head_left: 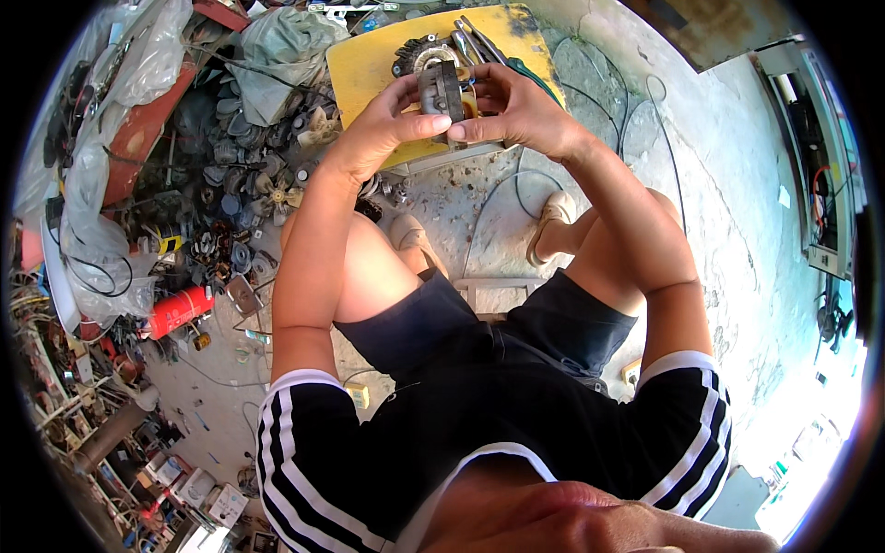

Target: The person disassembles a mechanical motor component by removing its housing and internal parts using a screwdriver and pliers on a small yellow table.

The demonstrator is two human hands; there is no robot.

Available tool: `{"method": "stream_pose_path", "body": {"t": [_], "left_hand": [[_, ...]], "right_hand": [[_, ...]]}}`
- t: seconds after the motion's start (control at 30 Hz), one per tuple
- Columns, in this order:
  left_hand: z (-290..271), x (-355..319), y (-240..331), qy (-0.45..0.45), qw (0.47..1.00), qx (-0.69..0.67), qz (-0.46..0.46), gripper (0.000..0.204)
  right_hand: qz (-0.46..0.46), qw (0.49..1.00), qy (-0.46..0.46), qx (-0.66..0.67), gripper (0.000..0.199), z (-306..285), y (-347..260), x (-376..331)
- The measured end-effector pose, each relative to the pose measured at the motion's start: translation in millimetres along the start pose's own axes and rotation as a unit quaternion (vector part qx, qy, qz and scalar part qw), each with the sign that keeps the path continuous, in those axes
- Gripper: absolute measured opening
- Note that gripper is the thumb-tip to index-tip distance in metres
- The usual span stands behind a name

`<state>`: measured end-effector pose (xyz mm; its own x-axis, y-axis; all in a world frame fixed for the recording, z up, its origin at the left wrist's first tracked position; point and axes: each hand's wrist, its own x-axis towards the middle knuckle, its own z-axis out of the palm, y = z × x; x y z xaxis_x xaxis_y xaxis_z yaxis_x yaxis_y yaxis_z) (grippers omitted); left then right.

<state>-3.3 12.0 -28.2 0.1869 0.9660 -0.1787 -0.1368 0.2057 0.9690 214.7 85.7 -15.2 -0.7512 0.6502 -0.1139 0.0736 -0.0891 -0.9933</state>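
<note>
Over the near edge of a small yellow table [364, 60], both hands grip one dark metal motor part [444, 90]. It has a flat, blocky side and a yellowish bit toward the right. My left hand [383, 127] closes on its left side, thumb across the near end. From the right, my right hand [530, 115] holds it, with its thumb tip close to the left one. Just beyond the part lies a round, dark, ribbed motor piece [419, 55], partly hidden by it. Metal hand tools [475, 39] lie on the table beside it, one with a green handle [535, 78].
Left of the table, a heap of motor parts and small fan blades [277, 195] covers the floor, near plastic sheeting [281, 60] and a red cylinder [180, 311]. A dark cable [659, 120] runs across the floor at right. Crowded shelving [101, 442] stands lower left.
</note>
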Motion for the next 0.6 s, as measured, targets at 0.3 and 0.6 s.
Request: {"method": "stream_pose_path", "body": {"t": [0.3, 0.6], "left_hand": [[7, 0, 13, 0.004, 1.000, -0.016, 0.017, 0.082], [-3, -1, 8, 0.035, 0.999, 0.007, 0.021, 0.082]], "right_hand": [[-0.003, 0.999, 0.027, 0.036, 0.088, -2, -5, -4], [-0.008, 0.999, 0.027, 0.029, 0.083, -3, -5, -3]]}}
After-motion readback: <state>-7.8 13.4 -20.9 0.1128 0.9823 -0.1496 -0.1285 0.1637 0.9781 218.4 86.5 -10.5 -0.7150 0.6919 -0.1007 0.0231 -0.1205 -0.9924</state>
